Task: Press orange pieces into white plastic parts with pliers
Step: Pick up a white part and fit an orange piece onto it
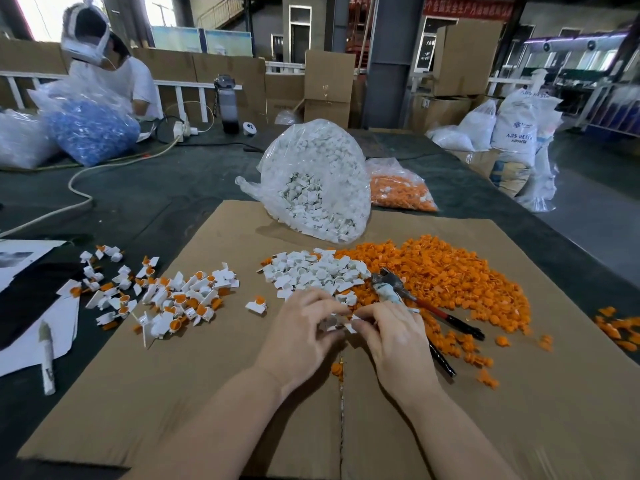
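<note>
White plastic part (341, 323) sits pinched between both hands, low over the cardboard sheet (194, 393) on the counter (166, 192). The left hand (301, 336) and the right hand (394, 336) both curl their fingers round it. Just behind lie the pile of white parts (311, 271), the pile of orange pieces (450, 275) and the pliers (426, 308). Finished pieces (166, 296) lie to the left.

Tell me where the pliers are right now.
In the head view the pliers lie unheld on the cardboard sheet, just right of the right hand, at the near edge of the orange pieces pile.
</note>
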Tool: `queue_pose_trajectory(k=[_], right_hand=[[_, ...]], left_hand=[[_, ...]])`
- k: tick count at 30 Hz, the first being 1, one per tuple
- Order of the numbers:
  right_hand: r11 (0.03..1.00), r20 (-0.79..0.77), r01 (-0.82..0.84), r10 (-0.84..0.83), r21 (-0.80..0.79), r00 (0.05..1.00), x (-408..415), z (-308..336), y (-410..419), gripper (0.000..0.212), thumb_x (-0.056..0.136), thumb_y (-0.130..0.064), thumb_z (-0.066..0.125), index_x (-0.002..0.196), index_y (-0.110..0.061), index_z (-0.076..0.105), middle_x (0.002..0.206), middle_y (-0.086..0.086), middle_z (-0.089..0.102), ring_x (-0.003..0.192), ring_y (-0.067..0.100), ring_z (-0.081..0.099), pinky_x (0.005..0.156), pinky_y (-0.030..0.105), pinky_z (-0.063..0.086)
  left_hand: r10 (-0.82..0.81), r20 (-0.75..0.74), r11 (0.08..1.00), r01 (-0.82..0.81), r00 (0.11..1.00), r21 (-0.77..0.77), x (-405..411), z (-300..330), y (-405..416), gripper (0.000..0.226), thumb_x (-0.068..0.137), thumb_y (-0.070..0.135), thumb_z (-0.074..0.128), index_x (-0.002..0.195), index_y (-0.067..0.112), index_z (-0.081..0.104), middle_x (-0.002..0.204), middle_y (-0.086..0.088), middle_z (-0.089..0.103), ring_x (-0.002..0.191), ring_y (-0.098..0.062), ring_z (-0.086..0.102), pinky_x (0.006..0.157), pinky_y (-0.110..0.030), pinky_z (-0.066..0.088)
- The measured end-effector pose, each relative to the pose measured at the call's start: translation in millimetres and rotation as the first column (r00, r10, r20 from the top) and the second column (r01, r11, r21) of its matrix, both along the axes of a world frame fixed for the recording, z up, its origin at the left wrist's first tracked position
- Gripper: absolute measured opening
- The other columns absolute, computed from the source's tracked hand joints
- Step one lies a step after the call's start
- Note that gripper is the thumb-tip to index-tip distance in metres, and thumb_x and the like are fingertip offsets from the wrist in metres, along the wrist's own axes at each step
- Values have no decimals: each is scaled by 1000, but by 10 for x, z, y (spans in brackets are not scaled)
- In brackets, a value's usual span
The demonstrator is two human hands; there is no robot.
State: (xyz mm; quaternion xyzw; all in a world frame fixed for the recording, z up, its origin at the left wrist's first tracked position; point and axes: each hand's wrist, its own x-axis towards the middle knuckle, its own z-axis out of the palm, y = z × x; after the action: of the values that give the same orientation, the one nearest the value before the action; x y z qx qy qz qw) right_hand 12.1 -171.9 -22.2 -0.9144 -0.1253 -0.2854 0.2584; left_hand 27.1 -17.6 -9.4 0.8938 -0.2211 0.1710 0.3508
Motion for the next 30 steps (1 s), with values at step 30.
queue_pose_trajectory(k=[30], right_hand=[[988,19,42,-40,-149,999,59,-44,21,41,65,14,74,102,-3,69,89,11,63,82,29,63,68,37,55]], left_hand=[[193,-362,911,-303,912,-279,85,-179,-103,24,84,35,64,61,38,56,66,22,60,68,3,53,55,-15,36]])
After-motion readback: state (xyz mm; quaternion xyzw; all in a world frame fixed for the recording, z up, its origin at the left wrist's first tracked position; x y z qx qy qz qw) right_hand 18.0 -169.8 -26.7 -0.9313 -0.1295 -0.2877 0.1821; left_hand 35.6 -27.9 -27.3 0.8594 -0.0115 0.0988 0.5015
